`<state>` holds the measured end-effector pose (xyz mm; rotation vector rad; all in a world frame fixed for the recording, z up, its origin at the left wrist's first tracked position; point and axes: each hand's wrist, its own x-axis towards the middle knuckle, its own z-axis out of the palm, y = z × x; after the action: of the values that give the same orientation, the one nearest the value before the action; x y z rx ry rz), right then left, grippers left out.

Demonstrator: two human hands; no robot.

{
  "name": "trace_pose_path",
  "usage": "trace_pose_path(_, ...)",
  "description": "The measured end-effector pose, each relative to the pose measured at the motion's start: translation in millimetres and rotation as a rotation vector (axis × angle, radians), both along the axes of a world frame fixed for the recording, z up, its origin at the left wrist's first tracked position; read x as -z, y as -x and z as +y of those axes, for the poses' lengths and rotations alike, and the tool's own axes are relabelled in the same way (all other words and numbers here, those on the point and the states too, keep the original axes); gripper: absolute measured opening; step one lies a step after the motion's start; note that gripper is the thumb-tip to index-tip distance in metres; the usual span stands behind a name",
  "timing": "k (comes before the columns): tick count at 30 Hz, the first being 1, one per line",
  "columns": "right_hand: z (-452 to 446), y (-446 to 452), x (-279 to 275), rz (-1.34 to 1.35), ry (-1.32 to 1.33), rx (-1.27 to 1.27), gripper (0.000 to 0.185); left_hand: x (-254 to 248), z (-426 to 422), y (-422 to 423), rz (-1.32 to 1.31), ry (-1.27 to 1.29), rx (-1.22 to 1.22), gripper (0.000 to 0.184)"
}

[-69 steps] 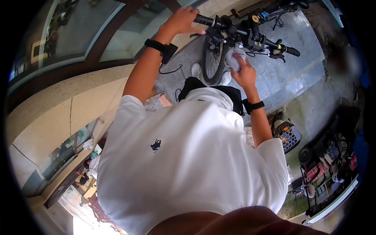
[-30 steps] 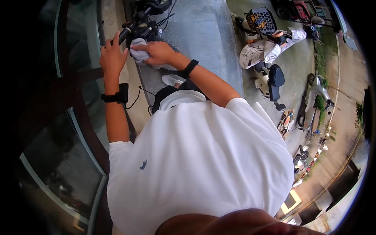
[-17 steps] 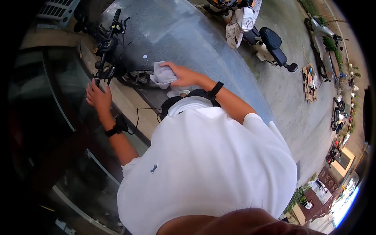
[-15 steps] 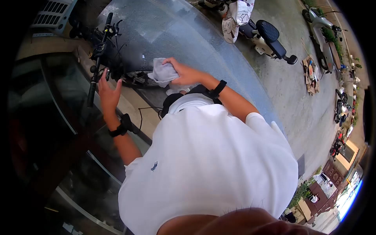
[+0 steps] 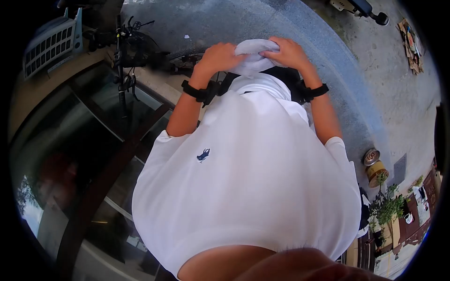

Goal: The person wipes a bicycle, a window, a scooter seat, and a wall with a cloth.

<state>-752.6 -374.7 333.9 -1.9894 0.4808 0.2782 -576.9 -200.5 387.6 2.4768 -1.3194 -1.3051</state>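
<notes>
A light grey cloth [image 5: 255,48] is stretched between my two hands in front of my waist, partly folded and bunched. My left hand [image 5: 221,57] grips its left edge, with most of the fingers hidden behind the fabric. At the other side, my right hand [image 5: 287,52] pinches the cloth between thumb and fingers. Left of both hands stands a bicycle, its black handlebar [image 5: 121,65] apart from them. The bicycle's lower parts are dark and partly blurred.
Glass doors [image 5: 112,126] with dark frames run along my left. A slatted pale unit [image 5: 51,49] stands at the upper left. Flattened cardboard [image 5: 410,46] lies on the concrete at right. A yellowish pot [image 5: 376,174] and a green plant [image 5: 388,206] are at lower right.
My left hand has moved right, away from the handlebar, and taken hold of the cloth. My right hand has shifted right and up with it. The view has turned, moving the scooters mostly out of sight.
</notes>
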Motion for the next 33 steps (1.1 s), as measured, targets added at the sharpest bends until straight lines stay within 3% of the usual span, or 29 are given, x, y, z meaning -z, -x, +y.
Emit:
trace_pose_path(3, 13, 16, 55, 0.015, 0.147, -0.024, 0.049, 21, -3, 20, -0.006, -0.226, 0.011, 0.073)
trace_pose_path(5, 35, 20, 104, -0.149, -0.342, 0.194, 0.056, 34, 3, 28, 0.104, -0.267, -0.079, 0.085)
trace_pose_path(6, 48, 15, 106, -0.152, -0.361, 0.199, 0.056, 34, 2, 30, 0.184, -0.329, -0.133, 0.091)
trace_pose_path(8, 76, 13, 96, -0.013, -1.211, 0.772, 0.061, 74, 27, 39, 0.293, -0.048, -0.358, 0.085)
trace_pose_path(9, 77, 10, 93, -0.015, -1.503, 0.712, 0.069, 81, 33, 33, 0.297, -0.061, -0.357, 0.085)
trace_pose_path(11, 85, 6, 79, -0.028, -1.541, 0.718, 0.067, 91, 45, 23, 0.658, -0.019, -0.672, 0.062)
trace_pose_path(12, 94, 8, 74, -0.051, -1.568, 0.72, 0.064, 92, 53, 20, 0.676, -0.025, -0.657, 0.062)
trace_pose_path(14, 106, 6, 86, -0.003, -1.442, 0.779, 0.057, 89, 73, 10, 0.445, 0.474, -0.507, 0.04)
trace_pose_path(16, 114, 6, 103, -0.048, -0.884, 0.439, 0.051, 82, 99, -8, 0.274, 0.387, -0.37, 0.041)
trace_pose_path(17, 124, 10, 109, -0.03, -0.866, 0.466, 0.051, 75, 111, -18, 0.244, 0.315, -0.312, 0.043)
trace_pose_path(19, 143, 9, 115, -0.164, -0.43, 0.434, 0.051, 70, 133, -32, 0.227, 0.262, -0.225, 0.045)
trace_pose_path(22, 178, 6, 96, -0.184, -0.333, 0.575, 0.051, 71, 157, -43, 0.151, 0.37, -0.129, 0.04)
trace_pose_path(26, 204, 14, 86, 0.046, -0.28, 0.585, 0.058, 65, 161, -51, 0.214, 0.214, -0.142, 0.032)
trace_pose_path(28, 219, 20, 76, -0.149, -0.269, 0.61, 0.07, 75, 161, -51, 0.092, 0.363, -0.098, 0.032)
trace_pose_path(32, 230, 48, 72, -0.16, -0.217, 0.628, 0.083, 78, 136, -35, 0.109, 0.452, 0.036, 0.034)
trace_pose_path(33, 233, 59, 73, -0.153, -0.21, 0.665, 0.083, 76, 128, -27, 0.1, 0.602, 0.066, 0.031)
